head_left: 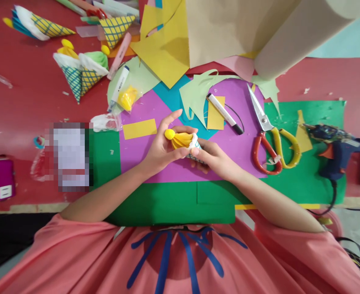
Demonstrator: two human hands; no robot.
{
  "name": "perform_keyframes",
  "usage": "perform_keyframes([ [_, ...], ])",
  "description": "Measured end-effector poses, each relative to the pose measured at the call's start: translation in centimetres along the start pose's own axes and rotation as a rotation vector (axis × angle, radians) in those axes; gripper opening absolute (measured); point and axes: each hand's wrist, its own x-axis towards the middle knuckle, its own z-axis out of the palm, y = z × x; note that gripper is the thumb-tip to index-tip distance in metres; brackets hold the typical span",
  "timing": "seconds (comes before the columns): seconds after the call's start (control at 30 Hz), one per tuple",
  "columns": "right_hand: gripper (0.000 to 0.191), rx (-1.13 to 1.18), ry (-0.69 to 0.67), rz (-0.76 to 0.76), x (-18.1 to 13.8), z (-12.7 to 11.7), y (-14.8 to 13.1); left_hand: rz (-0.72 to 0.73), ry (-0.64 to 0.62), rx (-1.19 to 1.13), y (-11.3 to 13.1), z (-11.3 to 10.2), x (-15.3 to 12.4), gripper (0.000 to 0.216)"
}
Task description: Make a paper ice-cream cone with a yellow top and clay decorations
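Note:
Between my two hands, above the purple sheet (137,159), is a small ice cream cone craft (183,140). It has a ridged yellow top with a yellow ball, a white wavy rim and a blue-lined cone, and it lies tilted with the ball to the left. My left hand (164,149) grips it at the rim with the thumb, its index finger stretched out beyond. My right hand (212,158) is closed around the cone, thumb near the rim, hiding much of the cone. A black-capped marker (225,113) lies on a yellow paper piece (216,118) just beyond.
Scissors (262,122) with red and yellow handles and a blue glue gun (336,155) lie to the right. Several finished cones (91,73) sit at the far left. A large paper roll (293,41) stands at the back right. A blurred-out rectangle (71,157) lies left.

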Motion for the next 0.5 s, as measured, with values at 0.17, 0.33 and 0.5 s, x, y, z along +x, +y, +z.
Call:
perform_keyframes([
  [0.17, 0.044, -0.046, 0.043, -0.011, 0.0, 0.03, 0.19, -0.016, 0.002, 0.052, -0.24, -0.05, -0.02, 0.074],
  [0.33, 0.042, -0.032, 0.035, -0.027, 0.08, 0.02, 0.41, -0.025, 0.013, 0.08, -0.23, -0.07, -0.16, 0.074],
  [0.5, 0.041, -0.022, 0.022, -0.045, 0.14, -0.11, 0.6, -0.028, -0.001, 0.132, -0.41, -0.33, -0.15, 0.073],
])
